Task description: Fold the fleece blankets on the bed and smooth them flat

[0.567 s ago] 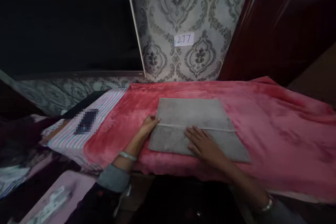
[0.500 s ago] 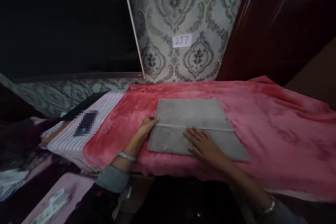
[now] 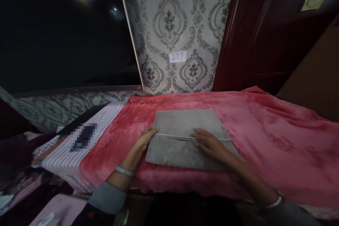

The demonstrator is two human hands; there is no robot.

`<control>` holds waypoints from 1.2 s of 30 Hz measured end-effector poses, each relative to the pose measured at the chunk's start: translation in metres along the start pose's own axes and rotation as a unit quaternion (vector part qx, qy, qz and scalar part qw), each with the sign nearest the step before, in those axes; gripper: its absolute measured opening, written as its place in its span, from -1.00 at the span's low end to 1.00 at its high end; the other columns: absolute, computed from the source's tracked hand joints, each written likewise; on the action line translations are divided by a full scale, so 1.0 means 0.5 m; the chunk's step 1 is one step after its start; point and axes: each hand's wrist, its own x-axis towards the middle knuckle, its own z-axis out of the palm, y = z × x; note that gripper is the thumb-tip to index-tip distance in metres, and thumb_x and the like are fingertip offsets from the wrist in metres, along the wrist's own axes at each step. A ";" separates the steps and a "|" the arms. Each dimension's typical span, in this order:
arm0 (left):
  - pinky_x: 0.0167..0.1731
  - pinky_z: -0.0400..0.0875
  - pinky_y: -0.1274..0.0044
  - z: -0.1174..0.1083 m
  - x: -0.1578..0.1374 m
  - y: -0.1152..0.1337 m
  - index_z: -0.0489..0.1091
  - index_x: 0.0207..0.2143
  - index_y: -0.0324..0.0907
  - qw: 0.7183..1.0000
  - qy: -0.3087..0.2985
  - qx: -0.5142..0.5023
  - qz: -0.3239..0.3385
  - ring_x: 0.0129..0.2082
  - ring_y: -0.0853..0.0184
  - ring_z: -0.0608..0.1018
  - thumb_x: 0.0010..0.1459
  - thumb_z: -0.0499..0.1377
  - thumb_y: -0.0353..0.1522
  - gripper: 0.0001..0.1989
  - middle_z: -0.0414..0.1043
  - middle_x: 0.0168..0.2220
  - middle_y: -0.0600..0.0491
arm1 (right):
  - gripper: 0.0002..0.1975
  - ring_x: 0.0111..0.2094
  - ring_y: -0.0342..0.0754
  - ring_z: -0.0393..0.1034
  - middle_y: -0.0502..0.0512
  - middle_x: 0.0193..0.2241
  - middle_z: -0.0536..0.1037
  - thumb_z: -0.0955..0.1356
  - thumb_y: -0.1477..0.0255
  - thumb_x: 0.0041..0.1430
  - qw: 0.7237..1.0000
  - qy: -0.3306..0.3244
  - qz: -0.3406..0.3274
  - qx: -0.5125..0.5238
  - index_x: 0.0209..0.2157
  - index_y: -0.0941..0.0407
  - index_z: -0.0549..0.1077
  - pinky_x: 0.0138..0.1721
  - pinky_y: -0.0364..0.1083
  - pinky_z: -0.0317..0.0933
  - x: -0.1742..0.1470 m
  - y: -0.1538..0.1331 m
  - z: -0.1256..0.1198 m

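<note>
A grey plush cloth (image 3: pixel 185 122), possibly a towel, lies folded on a red blanket, with two pale hemmed edges meeting in a line across its middle. At the left end of that line, my left hand (image 3: pixel 145 137) pinches the cloth's edge between thumb and fingers. My right hand (image 3: pixel 210 144) rests on the cloth right of centre, its fingers apart and their tips at the hem line. Between the hands the two hems stand slightly apart. The right hand and forearm cover part of the lower half.
The red blanket (image 3: pixel 265 141) covers the surface. To the left are a striped cloth (image 3: pixel 108 113) and a blurred-out dark item (image 3: pixel 84 137). Behind stand a large dark screen (image 3: pixel 66 35), a patterned wall (image 3: pixel 169 7) with a "277" label (image 3: pixel 177 57), and a dark red panel (image 3: pixel 254 42).
The view has tilted up slightly. My right hand has shifted from below the hem line onto it, and the hems have parted a little. My left hand stays at the left edge.
</note>
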 end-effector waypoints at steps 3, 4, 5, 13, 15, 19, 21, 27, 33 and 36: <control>-0.41 0.36 0.51 -0.003 -0.044 0.008 0.48 -0.40 -0.20 0.999 -0.018 -0.028 0.019 -0.47 0.33 0.48 -0.29 0.47 -0.15 -0.58 0.50 -0.47 0.08 | -0.57 0.25 0.17 0.26 0.30 0.23 0.37 0.32 0.31 0.27 1.000 0.000 0.004 0.000 0.13 0.12 0.50 0.26 0.21 0.16 0.047 0.017 -0.016; -0.38 0.38 0.49 -0.005 -0.060 0.005 0.50 -0.38 -0.21 0.999 -0.023 -0.037 0.020 -0.45 0.31 0.50 -0.30 0.47 -0.14 -0.55 0.51 -0.45 0.06 | -0.57 0.25 0.16 0.27 0.29 0.22 0.38 0.33 0.32 0.26 1.000 -0.003 0.006 0.000 0.12 0.11 0.50 0.26 0.20 0.16 0.068 0.022 -0.019; -0.36 0.40 0.48 -0.008 -0.076 0.000 0.51 -0.36 -0.21 0.998 -0.027 -0.047 0.016 -0.43 0.29 0.51 -0.30 0.48 -0.13 -0.53 0.52 -0.45 0.05 | -0.57 0.24 0.16 0.27 0.27 0.22 0.38 0.34 0.33 0.24 1.000 -0.010 0.010 -0.003 0.13 0.10 0.50 0.26 0.19 0.15 0.091 0.024 -0.019; -0.08 0.44 0.35 0.001 -0.185 -0.060 0.49 -0.09 -0.22 0.991 -0.010 -0.130 -0.019 -0.11 0.06 0.60 -0.23 0.48 -0.14 -0.37 0.60 -0.17 -0.13 | -0.30 0.32 0.16 0.13 0.27 0.32 0.22 0.36 0.50 0.18 0.987 -0.138 0.056 -0.056 0.35 0.14 0.20 0.33 0.12 0.02 0.291 -0.008 0.025; 0.01 0.41 0.33 0.006 -0.206 -0.054 0.47 -0.03 -0.23 0.991 -0.014 -0.136 -0.007 -0.02 0.03 0.58 -0.22 0.48 -0.14 -0.31 0.58 -0.08 -0.16 | -0.20 0.34 0.19 0.09 0.29 0.34 0.18 0.42 0.51 0.08 0.982 -0.171 0.053 -0.054 0.36 0.16 0.18 0.33 0.11 0.01 0.320 -0.015 0.033; 0.06 0.38 0.31 0.005 -0.227 -0.030 0.45 0.04 -0.23 0.994 -0.027 -0.100 0.021 0.06 -0.01 0.53 -0.20 0.47 -0.12 -0.26 0.55 0.01 -0.18 | -0.12 0.28 0.13 0.22 0.23 0.31 0.25 0.49 0.54 -0.10 0.969 -0.238 0.045 -0.046 0.31 0.12 0.28 0.25 -0.01 0.14 0.352 -0.020 0.034; 0.05 0.39 0.31 0.001 -0.230 -0.020 0.44 0.06 -0.21 0.995 -0.037 -0.085 0.030 0.07 -0.01 0.52 -0.19 0.46 -0.10 -0.25 0.55 0.01 -0.16 | -0.23 0.15 0.16 0.38 0.26 0.20 0.42 0.50 0.52 -0.14 0.964 -0.255 0.056 -0.048 0.20 0.15 0.42 0.14 0.00 0.27 0.359 -0.021 0.026; 0.00 0.41 0.35 -0.028 -0.219 0.044 0.45 0.00 -0.19 0.996 -0.050 -0.001 0.068 0.00 0.03 0.55 -0.16 0.43 -0.12 -0.34 0.55 -0.03 -0.11 | -0.67 -0.18 0.10 0.51 0.16 -0.19 0.64 0.47 0.42 -0.07 0.971 -0.226 0.070 -0.026 -0.19 0.18 0.58 -0.15 -0.07 0.35 0.353 -0.014 -0.064; -0.07 0.40 0.39 -0.039 -0.169 0.262 0.46 -0.18 -0.12 0.903 0.036 0.272 0.330 -0.14 0.15 0.54 -0.03 0.30 -0.21 -0.65 0.54 -0.18 0.02 | -0.76 -0.38 -0.04 0.38 -0.03 -0.48 0.48 0.48 0.30 -0.11 0.993 0.031 0.035 0.108 -0.42 0.17 0.51 -0.31 -0.12 0.28 0.362 -0.007 -0.254; -0.09 0.37 0.40 -0.002 -0.181 0.368 0.43 -0.06 -0.12 0.761 0.083 0.422 0.485 -0.18 0.22 0.52 0.09 0.21 -0.30 -0.66 0.50 -0.16 0.03 | -0.72 -0.29 -0.02 0.35 -0.02 -0.42 0.45 0.47 0.27 -0.09 0.968 0.222 -0.018 0.111 -0.37 0.18 0.49 -0.20 -0.06 0.28 0.364 -0.009 -0.339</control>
